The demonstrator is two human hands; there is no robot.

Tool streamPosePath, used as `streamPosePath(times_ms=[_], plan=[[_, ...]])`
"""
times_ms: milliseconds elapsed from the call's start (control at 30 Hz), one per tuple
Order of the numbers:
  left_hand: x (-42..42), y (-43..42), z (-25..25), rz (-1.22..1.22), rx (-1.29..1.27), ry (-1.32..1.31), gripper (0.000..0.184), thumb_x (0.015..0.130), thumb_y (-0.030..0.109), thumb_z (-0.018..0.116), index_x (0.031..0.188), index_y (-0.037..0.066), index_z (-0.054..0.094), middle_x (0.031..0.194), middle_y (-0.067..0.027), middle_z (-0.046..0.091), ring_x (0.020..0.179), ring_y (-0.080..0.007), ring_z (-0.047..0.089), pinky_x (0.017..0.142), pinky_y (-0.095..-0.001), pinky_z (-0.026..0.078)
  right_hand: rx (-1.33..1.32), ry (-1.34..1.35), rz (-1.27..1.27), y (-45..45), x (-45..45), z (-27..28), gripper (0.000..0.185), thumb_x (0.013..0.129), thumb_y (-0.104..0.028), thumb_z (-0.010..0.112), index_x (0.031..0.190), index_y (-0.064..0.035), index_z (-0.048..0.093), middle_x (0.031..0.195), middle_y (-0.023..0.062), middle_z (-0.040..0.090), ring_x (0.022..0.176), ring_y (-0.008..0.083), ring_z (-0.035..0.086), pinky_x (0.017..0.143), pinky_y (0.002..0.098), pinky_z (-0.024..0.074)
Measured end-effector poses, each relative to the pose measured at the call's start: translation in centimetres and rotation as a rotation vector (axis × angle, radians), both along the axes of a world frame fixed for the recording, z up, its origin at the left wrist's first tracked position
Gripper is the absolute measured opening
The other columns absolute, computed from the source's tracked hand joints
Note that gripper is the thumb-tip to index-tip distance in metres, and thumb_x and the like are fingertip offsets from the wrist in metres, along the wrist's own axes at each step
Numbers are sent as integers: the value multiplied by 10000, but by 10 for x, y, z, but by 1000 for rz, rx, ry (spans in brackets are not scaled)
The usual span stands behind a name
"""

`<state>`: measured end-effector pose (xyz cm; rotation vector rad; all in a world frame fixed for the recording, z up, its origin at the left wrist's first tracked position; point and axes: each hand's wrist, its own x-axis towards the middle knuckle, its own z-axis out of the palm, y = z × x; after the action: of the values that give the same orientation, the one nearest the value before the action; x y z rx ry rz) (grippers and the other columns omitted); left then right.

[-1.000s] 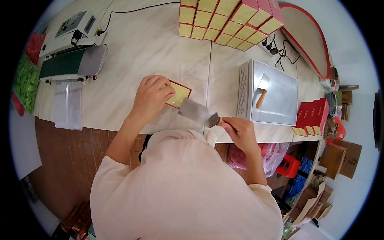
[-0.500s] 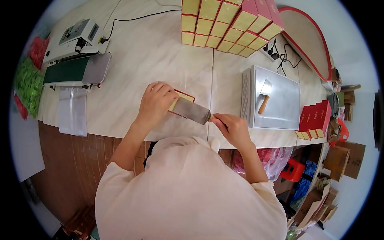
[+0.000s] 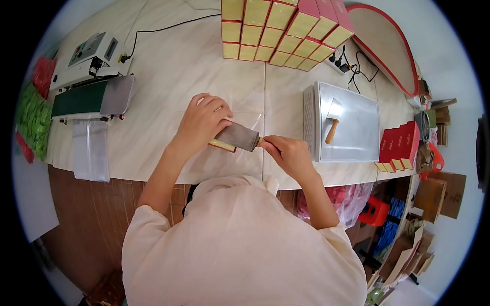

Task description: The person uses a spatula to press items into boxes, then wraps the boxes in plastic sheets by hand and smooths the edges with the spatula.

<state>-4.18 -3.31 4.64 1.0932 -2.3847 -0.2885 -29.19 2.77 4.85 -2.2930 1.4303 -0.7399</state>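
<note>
My right hand [image 3: 288, 153] is closed round the wooden handle [image 3: 262, 143] of a metal scraper [image 3: 239, 135]. The scraper's wide grey blade lies over a small red and yellow box [image 3: 223, 146] on the table. My left hand [image 3: 203, 122] covers the far left part of that box, fingers curled over it and thumb beside the blade; the contact under the palm is hidden. Clear plastic film [image 3: 249, 122] spreads out around the box. To the right, a second scraper [image 3: 333, 122] with a wooden handle rests on a flat metal hot plate [image 3: 352, 145].
Stacked red and yellow boxes [image 3: 278, 38] stand at the back. More red boxes [image 3: 400, 145] are at the right edge, near a power strip [image 3: 339, 64] with cables. A sealing machine [image 3: 84, 97] sits at the left, with clear plastic bags [image 3: 91, 153] hanging over the front edge.
The scraper has moved left and slightly up over the box, so the box's near side now shows below the blade. My left hand has shifted slightly up, and the view has turned a little.
</note>
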Motion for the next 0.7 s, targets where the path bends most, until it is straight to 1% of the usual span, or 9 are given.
streamPosePath(times_ms=[133, 200, 333, 433, 533, 567, 600, 633, 700], plan=[[5, -1, 1, -53, 34, -75, 103, 788, 114, 703, 815, 74, 613, 883, -9, 616, 923, -215, 592, 975, -405, 426, 21, 12, -23, 2, 1, 0, 277, 909, -345, 642, 805, -92, 681, 600, 56, 598, 508, 256, 570, 455, 351, 411], [9, 3, -5, -118, -62, -57, 113, 775, 93, 695, 762, 72, 585, 824, -6, 598, 865, -208, 592, 944, -407, 443, 39, 30, -31, 2, 1, 1, 287, 910, -351, 640, 794, -91, 676, 598, 60, 596, 506, 263, 565, 453, 355, 409], [12, 10, -12, -150, -54, -35, 86, 750, 71, 643, 752, 90, 559, 842, -21, 589, 892, -209, 595, 927, -386, 434, 65, 35, -30, 1, 2, 4, 314, 910, -367, 632, 771, -87, 667, 597, 69, 594, 504, 284, 554, 449, 365, 406], [12, 13, -11, -131, -40, -26, 120, 749, 71, 699, 757, 69, 579, 826, -7, 589, 874, -207, 588, 924, -407, 446, 86, 51, -36, 1, 2, 5, 310, 912, -357, 636, 771, -84, 668, 607, 72, 601, 522, 294, 563, 465, 382, 416], [15, 15, -4, -93, 25, -2, 80, 794, 101, 685, 834, 59, 630, 887, -15, 629, 969, -224, 600, 971, -412, 426, 128, -11, -6, 1, -3, -1, 257, 921, -307, 641, 810, -81, 691, 616, 92, 605, 540, 302, 564, 492, 373, 432], [19, 17, -1, -16, -8, 4, 137, 824, 140, 673, 933, 62, 648, 972, -39, 643, 1044, -245, 586, 1007, -417, 404, 123, -12, -11, 3, -7, 2, 257, 921, -307, 641, 810, -81, 691, 616, 92, 605, 540, 302, 564, 492, 373, 432], [23, 18, 2, 63, -40, 11, 213, 853, 180, 661, 1033, 65, 666, 1056, -64, 657, 1118, -267, 573, 1043, -422, 381, 234, -83, -25, 5, -14, 5, 230, 925, -284, 639, 837, -80, 700, 641, 117, 609, 546, 302, 558, 505, 363, 433], [28, 20, 6, 60, -41, 10, 213, 853, 180, 661, 1033, 65, 666, 1056, -64, 657, 1118, -267, 573, 1043, -422, 381, 348, -155, -38, 8, -22, 7, 206, 928, -260, 637, 864, -79, 710, 666, 141, 613, 553, 302, 552, 517, 352, 435], [44, 27, 11, 223, -26, 114, 387, 913, 273, 619, 1251, 86, 600, 1257, -116, 603, 1238, -306, 504, 1091, -441, 334, 333, -278, -85, 16, -47, 4, 208, 959, -229, 606, 938, -51, 713, 639, 117, 608, 520, 209, 530, 516, 294, 414]])
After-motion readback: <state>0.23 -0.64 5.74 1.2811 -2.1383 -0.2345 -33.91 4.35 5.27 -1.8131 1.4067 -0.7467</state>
